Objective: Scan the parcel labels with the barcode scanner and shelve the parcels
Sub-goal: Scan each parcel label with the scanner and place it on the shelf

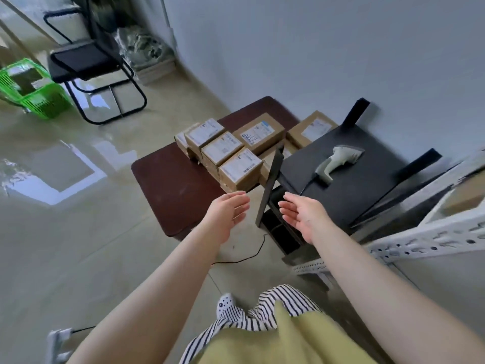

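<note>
both hands out, empty
left hand [227, 214] and right hand [304, 216] palms facing, fingers straight, near the parcels [231, 151]; scanner [337, 161] lies on black stand [349, 190].

The room is bright with soft daylight. The shiny floor [65, 179], left of my hands, shows big white glare patches. Everything looks a bit blurry, and the picture bends at its edges. Shadows are faint.
</note>
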`<state>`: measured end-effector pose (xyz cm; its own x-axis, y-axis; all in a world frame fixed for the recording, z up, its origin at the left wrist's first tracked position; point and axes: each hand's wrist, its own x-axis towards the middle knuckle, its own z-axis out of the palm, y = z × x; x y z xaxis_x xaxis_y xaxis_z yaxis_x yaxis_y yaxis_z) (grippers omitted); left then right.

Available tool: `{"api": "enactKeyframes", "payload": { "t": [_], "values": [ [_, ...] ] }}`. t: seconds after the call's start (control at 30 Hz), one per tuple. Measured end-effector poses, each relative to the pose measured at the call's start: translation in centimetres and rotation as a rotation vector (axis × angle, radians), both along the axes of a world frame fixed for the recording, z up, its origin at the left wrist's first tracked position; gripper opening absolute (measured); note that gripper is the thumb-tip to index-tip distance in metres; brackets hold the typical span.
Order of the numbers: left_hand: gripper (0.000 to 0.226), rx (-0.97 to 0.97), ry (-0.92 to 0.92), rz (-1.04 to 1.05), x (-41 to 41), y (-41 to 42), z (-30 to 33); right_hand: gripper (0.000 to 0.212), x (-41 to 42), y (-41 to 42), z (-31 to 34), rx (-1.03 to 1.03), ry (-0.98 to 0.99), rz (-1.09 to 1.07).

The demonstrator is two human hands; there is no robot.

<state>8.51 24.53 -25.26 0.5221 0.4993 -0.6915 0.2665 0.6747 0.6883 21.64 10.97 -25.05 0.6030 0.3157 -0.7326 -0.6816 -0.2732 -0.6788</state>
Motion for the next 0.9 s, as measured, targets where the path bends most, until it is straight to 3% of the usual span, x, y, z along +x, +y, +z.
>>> {"api": "enactKeyframes", "payload": {
  "t": [0.3,0.47,0.6,0.83,0.9],
  "values": [
    [0.017,-0.05,-0.012,-0.022,9.0,5.6,-0.9,0.01,9.7,5.7,0.0,0.04,-0.014,-0.188],
    [0.017,0.006,-0.09,-0.073,14.5,9.6,-0.2,0.015,15.1,9.2,-0.1,0.029,-0.028,-0.251],
    [0.017,0.068,-0.05,-0.151,19.3,11.6,-0.2,0.015,18.5,11.3,-0.5,-0.008,-0.062,-0.268],
    [0.029,0.265,0.043,-0.395,28.9,14.0,-2.3,0.031,23.2,14.4,-2.2,-0.07,-0.061,-0.334],
    [0.031,0.324,0.077,-0.46,31.8,14.7,-3.4,0.047,24.9,15.5,-3.0,-0.043,-0.029,-0.362]
  ]
}}
